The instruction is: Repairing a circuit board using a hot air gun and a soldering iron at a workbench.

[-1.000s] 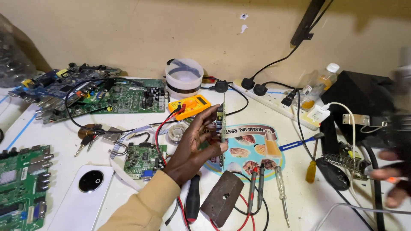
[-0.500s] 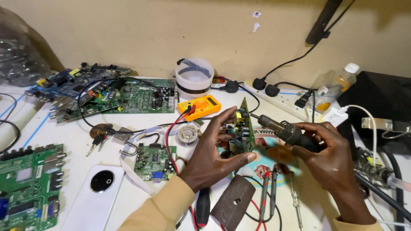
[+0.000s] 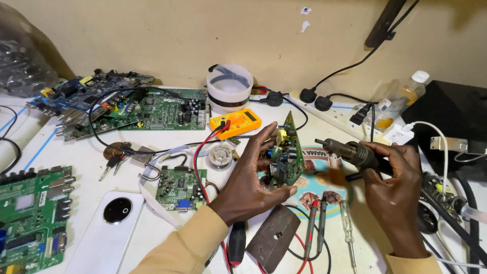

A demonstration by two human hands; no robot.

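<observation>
Left hand [image 3: 248, 175] clamped on small green circuit board [image 3: 287, 152], thumb at bottom edge and fingers over the top, holding it upright on edge above the white table [image 3: 96, 152]; right hand [image 3: 393, 190] wrapped around dark cylindrical hot-air handpiece [image 3: 350, 151], metal nozzle pointing left at the board's component side, just short of it. Behind the board: yellow multimeter [image 3: 236, 122]; below it: grey metal block [image 3: 274, 238], red and black probes [image 3: 317, 223]
</observation>
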